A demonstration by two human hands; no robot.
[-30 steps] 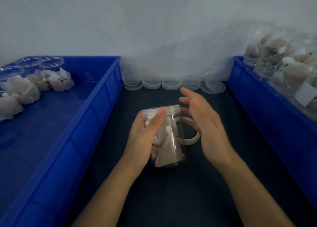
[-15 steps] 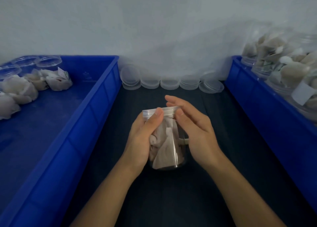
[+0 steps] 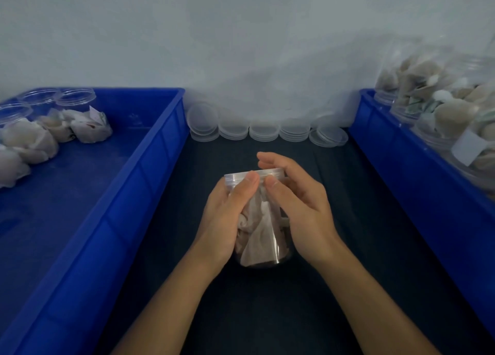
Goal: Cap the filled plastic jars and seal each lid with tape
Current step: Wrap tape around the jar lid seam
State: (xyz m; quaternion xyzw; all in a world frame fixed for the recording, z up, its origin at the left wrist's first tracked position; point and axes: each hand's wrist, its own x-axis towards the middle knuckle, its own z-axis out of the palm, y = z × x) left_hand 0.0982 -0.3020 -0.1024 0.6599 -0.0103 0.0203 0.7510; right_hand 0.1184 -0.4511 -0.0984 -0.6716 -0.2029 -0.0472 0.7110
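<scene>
I hold the jar upright on the dark worktop between two blue bins — my left hand curls round its side, my right hand round the lid, both thumbs pressing the lid's rim.

Left hand and right hand curled inward, thumbs nearly meeting, grip closed

Dim, bluish, even light with soft shadows. Wide-angle bending curves the edges. The jars at right blur.
</scene>
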